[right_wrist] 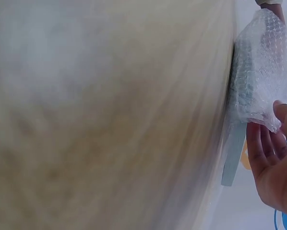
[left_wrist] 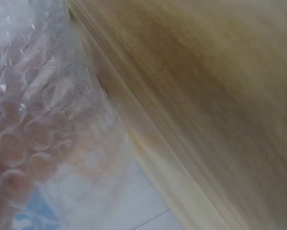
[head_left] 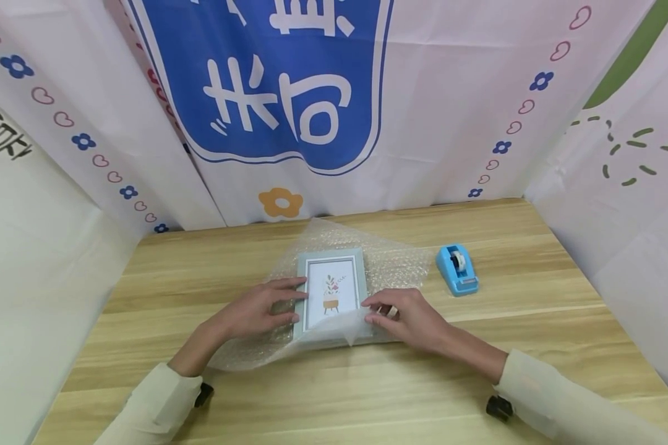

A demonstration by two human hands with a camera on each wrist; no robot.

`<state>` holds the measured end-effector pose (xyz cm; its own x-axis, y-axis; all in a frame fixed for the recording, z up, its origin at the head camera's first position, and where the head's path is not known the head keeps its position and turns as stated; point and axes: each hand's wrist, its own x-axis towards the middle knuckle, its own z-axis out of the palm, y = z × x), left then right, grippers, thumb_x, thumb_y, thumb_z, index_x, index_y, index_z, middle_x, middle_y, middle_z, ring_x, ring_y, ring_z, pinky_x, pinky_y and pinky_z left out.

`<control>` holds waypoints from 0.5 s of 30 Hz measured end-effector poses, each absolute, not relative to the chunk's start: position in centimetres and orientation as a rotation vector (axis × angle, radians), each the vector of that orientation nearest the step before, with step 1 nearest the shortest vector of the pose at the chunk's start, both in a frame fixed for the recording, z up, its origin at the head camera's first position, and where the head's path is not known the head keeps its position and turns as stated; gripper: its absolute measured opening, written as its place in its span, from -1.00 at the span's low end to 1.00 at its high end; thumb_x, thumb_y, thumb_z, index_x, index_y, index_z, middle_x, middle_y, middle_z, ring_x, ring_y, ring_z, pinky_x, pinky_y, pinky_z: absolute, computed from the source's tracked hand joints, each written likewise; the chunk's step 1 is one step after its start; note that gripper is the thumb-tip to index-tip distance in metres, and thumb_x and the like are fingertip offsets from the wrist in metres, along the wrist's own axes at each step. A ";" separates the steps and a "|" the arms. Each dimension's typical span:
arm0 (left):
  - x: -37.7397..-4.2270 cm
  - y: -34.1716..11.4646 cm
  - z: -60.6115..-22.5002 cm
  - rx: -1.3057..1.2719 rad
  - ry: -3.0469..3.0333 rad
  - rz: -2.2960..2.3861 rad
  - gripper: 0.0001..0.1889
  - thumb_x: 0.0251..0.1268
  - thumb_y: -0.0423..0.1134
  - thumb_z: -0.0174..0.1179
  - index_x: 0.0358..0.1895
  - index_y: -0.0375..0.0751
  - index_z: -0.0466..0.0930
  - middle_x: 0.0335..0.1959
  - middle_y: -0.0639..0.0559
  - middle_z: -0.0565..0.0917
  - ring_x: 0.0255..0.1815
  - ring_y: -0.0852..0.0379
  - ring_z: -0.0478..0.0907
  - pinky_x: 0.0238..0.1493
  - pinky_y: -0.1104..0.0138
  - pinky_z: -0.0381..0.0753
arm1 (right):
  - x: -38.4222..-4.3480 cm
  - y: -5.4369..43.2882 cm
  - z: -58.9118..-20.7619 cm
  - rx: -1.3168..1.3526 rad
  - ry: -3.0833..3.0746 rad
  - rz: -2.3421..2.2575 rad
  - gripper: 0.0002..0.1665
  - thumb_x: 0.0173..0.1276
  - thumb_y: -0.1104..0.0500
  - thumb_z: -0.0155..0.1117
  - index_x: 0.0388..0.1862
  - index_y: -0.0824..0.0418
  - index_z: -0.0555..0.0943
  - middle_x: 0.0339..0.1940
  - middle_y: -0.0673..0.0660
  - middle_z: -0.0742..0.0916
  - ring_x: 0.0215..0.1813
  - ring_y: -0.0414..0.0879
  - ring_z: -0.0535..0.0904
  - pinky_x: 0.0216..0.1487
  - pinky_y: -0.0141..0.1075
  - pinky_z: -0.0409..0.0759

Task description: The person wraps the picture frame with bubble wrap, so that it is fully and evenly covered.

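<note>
A picture frame (head_left: 331, 272) with a pale grey-green border and a potted-plant print lies face up on a sheet of bubble wrap (head_left: 398, 259). The near flap of the wrap is folded over the frame's lower edge. My left hand (head_left: 258, 309) rests at the frame's left side, its fingers extended onto the border. At the lower right, my right hand (head_left: 409, 315) pinches the folded flap between thumb and fingers. The right wrist view shows that hand (right_wrist: 280, 158) beside the bubble wrap (right_wrist: 258, 72) and the frame's side (right_wrist: 234, 155). Bubble wrap (left_wrist: 38, 120) covers much of the left wrist view.
A blue tape dispenser (head_left: 458, 271) stands on the wooden table (head_left: 506, 247) to the right of the wrap. Behind the table hangs a printed cloth (head_left: 423, 123) with a blue sign shape, and more cloth encloses both sides.
</note>
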<state>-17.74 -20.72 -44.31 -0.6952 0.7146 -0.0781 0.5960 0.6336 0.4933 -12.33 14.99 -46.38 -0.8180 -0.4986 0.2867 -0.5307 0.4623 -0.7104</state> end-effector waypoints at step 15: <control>-17.7 -21.0 -44.5 1.065 2.581 0.668 -0.51 0.53 -0.15 0.36 0.44 -0.10 0.63 0.68 -0.10 0.38 0.70 -0.22 0.29 0.59 -0.15 0.41 | -13.3 14.2 -46.9 0.735 -2.753 1.330 -0.64 0.46 0.14 0.52 0.16 0.22 0.75 -0.28 -0.02 0.85 -0.29 -0.35 0.74 -0.18 -0.43 0.75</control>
<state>-17.73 -21.03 -44.48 -0.6934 0.7171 -0.0704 0.5929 0.6233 0.5099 -13.25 14.20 -46.91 -0.8906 -0.4107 0.1951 -0.4081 0.5328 -0.7413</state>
